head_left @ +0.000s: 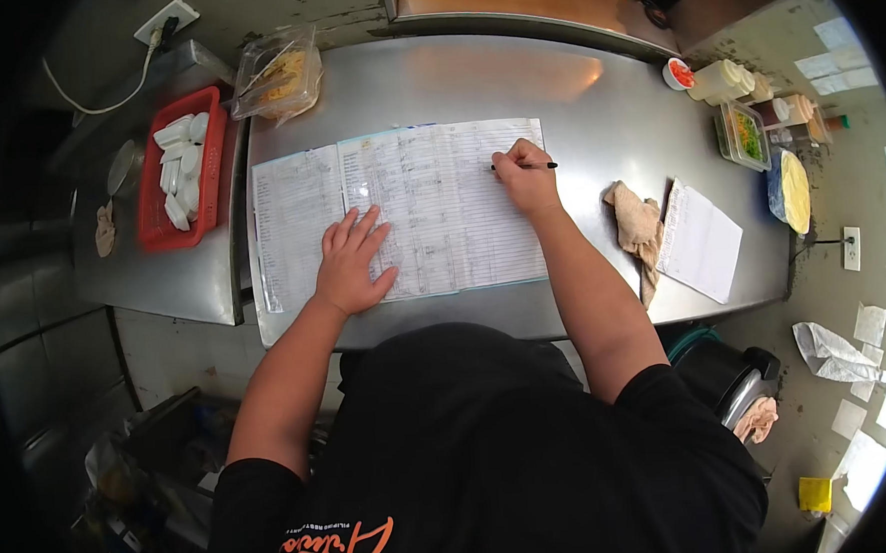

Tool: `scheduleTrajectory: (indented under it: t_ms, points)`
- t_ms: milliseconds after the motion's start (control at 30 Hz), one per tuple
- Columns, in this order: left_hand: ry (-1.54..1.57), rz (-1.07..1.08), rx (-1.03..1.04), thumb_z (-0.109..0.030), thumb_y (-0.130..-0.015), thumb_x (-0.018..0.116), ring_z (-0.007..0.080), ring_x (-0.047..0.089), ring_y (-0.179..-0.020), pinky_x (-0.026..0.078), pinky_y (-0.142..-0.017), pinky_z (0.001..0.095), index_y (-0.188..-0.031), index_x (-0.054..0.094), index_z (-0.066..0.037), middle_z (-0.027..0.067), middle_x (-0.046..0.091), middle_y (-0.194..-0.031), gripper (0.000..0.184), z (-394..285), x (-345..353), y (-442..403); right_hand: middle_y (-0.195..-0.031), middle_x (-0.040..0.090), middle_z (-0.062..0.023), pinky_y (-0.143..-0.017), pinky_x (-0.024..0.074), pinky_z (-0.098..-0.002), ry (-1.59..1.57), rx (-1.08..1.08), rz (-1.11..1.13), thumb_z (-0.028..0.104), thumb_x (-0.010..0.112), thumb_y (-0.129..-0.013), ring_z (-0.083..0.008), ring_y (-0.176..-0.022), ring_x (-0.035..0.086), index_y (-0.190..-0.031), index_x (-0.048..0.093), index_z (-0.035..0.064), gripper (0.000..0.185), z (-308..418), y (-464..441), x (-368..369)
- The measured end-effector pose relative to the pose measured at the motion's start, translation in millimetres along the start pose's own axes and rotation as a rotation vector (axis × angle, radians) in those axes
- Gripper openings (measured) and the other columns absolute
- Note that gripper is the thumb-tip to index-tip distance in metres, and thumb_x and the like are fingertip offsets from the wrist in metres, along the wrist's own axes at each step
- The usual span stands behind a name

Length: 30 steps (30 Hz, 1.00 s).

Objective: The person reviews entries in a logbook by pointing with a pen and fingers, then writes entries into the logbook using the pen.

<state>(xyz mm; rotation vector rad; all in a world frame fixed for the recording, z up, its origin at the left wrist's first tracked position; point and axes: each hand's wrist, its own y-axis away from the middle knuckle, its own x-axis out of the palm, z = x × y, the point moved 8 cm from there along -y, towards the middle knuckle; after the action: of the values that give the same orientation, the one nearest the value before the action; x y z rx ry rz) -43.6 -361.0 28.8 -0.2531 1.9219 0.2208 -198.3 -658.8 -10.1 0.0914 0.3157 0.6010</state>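
An open ledger (pixel 425 217) with handwritten, lined pages lies on the steel table. My left hand (pixel 356 261) rests flat on its left part, fingers spread, holding nothing. Over the right-hand page, my right hand (pixel 528 177) is closed around a dark pen (pixel 547 165). The pen's tip seems to meet the paper near the upper middle of that page, though contact is hard to make out. To the right of my right forearm lie a crumpled brown cloth (pixel 637 228) and a white notepad (pixel 702 241) with writing along its left side.
A red basket (pixel 217 138) of white containers stands at left, beside a clear tub (pixel 277 80) of yellowish food. Along the right edge are a small bowl of red pieces (pixel 680 74), squeeze bottles (pixel 719 81), a vegetable tub (pixel 744 137) and a yellow-topped bowl (pixel 790 193).
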Motion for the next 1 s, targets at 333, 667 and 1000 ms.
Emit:
scheduleTrajectory:
  t_ms: [333,667,1000]
  points:
    - [-0.052,0.063,-0.148,-0.038,-0.085,0.076,0.0411,0.042,-0.143,0.026,-0.117,0.0549,-0.134,0.070,-0.011,0.0116,0.051,-0.161,0.057,-16,-9,-18,-0.073,0.065,-0.0044,-0.065,0.0489,-0.0321,-0.021,-0.027,0.000,0.018,0.075,-0.091,-0.0125,-0.070,0.057,-0.074,0.059,0.0039,0.026,-1,1,0]
    - [-0.033,-0.130,-0.058,-0.033,-0.090,0.074,0.0384,0.044,-0.136,0.030,-0.115,0.0521,-0.134,0.066,-0.010,0.0101,0.050,-0.160,0.051,-8,8,-6,-0.073,0.067,-0.0054,-0.065,0.0494,-0.0313,-0.033,-0.016,0.007,0.017,0.076,-0.091,-0.0131,-0.069,0.058,-0.074,0.060,0.0039,0.027,-5,1,0]
    - [0.013,-0.133,-0.091,-0.036,-0.092,0.072,0.0362,0.041,-0.142,0.030,-0.116,0.0517,-0.141,0.064,-0.013,0.0032,0.043,-0.167,0.054,2,14,-5,-0.074,0.067,-0.0040,-0.066,0.0489,-0.0305,-0.066,-0.011,0.022,0.017,0.076,-0.091,-0.0117,-0.070,0.057,-0.074,0.059,0.0044,0.027,-9,1,-1]
